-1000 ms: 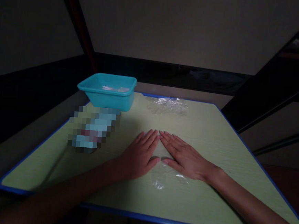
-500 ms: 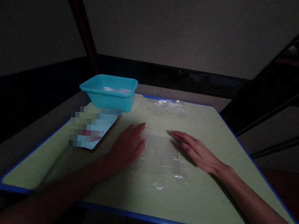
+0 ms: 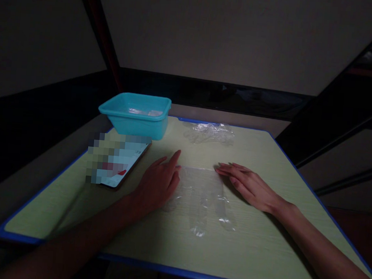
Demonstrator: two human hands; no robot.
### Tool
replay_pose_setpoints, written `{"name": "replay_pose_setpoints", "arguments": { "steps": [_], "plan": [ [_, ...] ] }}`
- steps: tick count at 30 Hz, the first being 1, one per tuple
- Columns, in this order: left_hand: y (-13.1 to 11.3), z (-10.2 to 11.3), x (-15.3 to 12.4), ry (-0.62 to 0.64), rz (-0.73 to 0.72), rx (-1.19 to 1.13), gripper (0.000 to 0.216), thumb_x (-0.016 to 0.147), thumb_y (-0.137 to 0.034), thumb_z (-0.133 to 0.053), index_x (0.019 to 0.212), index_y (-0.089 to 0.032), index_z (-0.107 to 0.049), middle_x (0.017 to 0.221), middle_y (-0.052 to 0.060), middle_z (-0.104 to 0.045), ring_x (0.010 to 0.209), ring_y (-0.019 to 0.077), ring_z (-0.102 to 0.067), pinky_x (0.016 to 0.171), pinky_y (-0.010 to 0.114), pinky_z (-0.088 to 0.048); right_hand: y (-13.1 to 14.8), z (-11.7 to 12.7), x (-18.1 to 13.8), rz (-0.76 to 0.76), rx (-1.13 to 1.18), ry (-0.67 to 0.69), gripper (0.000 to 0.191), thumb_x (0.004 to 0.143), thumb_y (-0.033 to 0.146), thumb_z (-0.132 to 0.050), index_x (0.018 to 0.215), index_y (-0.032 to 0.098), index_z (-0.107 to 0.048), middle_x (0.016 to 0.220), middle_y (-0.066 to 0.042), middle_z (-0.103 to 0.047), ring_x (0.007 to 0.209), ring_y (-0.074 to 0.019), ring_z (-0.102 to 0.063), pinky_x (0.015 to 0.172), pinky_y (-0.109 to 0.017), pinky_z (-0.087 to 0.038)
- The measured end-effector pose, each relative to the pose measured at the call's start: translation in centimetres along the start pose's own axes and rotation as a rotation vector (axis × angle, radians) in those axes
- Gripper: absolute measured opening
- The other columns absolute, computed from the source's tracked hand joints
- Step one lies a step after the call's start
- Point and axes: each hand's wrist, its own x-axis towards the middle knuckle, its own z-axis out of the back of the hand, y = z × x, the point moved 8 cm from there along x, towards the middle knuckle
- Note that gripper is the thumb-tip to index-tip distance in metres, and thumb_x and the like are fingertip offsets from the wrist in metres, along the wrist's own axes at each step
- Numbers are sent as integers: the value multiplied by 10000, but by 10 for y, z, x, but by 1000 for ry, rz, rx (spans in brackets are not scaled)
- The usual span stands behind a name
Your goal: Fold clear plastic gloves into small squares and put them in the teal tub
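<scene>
A clear plastic glove [image 3: 201, 196] lies flat on the pale green table [image 3: 261, 244], fingers pointing toward me. My left hand [image 3: 156, 184] rests at the glove's left edge with the index finger stretched onto its far left corner. My right hand [image 3: 250, 185] lies at the glove's right edge, fingers extended and touching its far right corner. Neither hand grips anything.
A teal plastic tub [image 3: 135, 114] stands at the table's far left with clear plastic inside. A crumpled heap of clear plastic gloves [image 3: 210, 133] lies at the far edge. A phone or tablet [image 3: 116, 160] lies left of my left hand. The table has a blue rim.
My hands lay side by side on the middle of the glove a second ago. They have slid apart to its left and right edges, uncovering the flattened glove.
</scene>
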Motion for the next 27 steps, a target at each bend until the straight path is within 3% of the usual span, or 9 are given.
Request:
{"name": "replay_pose_setpoints", "arguments": {
  "steps": [9, 18, 23, 27],
  "plan": [
    [10, -2, 22, 88, 59, 54, 467, 877, -177, -346, 1325, -50, -313, 907, 114, -684, 947, 235, -613, 876, 409, -444, 8, 3, -3, 27, -44, 24, 355, 908, 253, -339, 1193, 158, -529, 1223, -123, -591, 1125, -247, -550, 969, -504, -425],
    [11, -19, 58, 183, -29, 200, 446, 883, -200, -359, 1302, -49, -350, 995, 149, -646, 907, 243, -605, 827, 376, -434, 29, 1, -16, 60, -174, 23, 350, 900, 211, -349, 1174, 112, -543, 1191, -176, -598, 1127, -280, -546, 953, -532, -433],
    [2, -32, 78, 205, -140, 260, 444, 891, -188, -346, 1309, -39, -341, 1113, 173, -614, 949, 233, -599, 899, 379, -388, 33, 0, -18, 57, -217, 11, 348, 893, 190, -339, 1150, 101, -557, 1153, -194, -615, 1090, -288, -571, 931, -535, -448],
    [-6, -40, 84, 241, -169, 210, 460, 888, -147, -319, 1337, -52, -282, 1096, 140, -636, 1023, 225, -584, 984, 427, -319, 22, 4, -20, -21, -177, -8, 342, 896, 198, -330, 1157, 116, -536, 1132, -179, -628, 1044, -272, -598, 897, -495, -481]
  ]
}}
